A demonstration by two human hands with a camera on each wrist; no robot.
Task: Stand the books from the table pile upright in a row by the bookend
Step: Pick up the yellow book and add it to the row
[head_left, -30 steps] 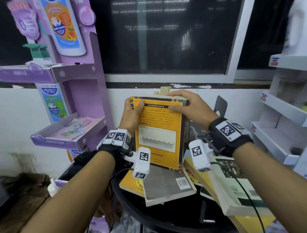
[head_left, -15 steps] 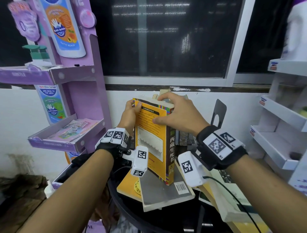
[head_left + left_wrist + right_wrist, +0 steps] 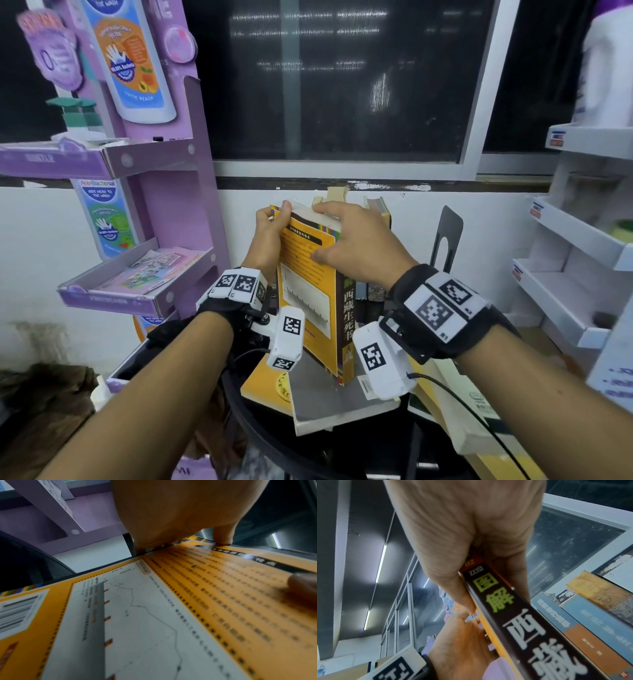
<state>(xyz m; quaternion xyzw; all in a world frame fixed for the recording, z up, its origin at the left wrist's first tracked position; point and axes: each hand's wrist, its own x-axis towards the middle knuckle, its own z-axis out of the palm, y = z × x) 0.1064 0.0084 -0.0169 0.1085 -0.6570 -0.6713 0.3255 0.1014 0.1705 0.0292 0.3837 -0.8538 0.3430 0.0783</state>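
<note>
Both hands hold an orange book (image 3: 308, 284) with a dark spine (image 3: 518, 622) upright above the table pile. My left hand (image 3: 265, 236) grips its far top corner, thumb on the top edge (image 3: 223, 536). My right hand (image 3: 346, 240) grips the top from the spine side, thumb pressed on the orange cover, fingers over the top. The book's lower corner rests on a flat grey book (image 3: 329, 401) of the pile. Several books (image 3: 376, 212) stand upright behind it, seen blue and orange (image 3: 583, 626) in the right wrist view. The black bookend (image 3: 447, 236) stands to their right.
A purple display stand (image 3: 164, 212) with shelves rises at the left. White shelving (image 3: 575, 260) is at the right. More flat books (image 3: 459, 421) lie on the round black table (image 3: 260, 431) at the lower right. A dark window fills the back wall.
The orange book has turned from cover-on to spine toward me, standing more upright. My right hand shifted from the top right corner to gripping over the top with its thumb on the cover.
</note>
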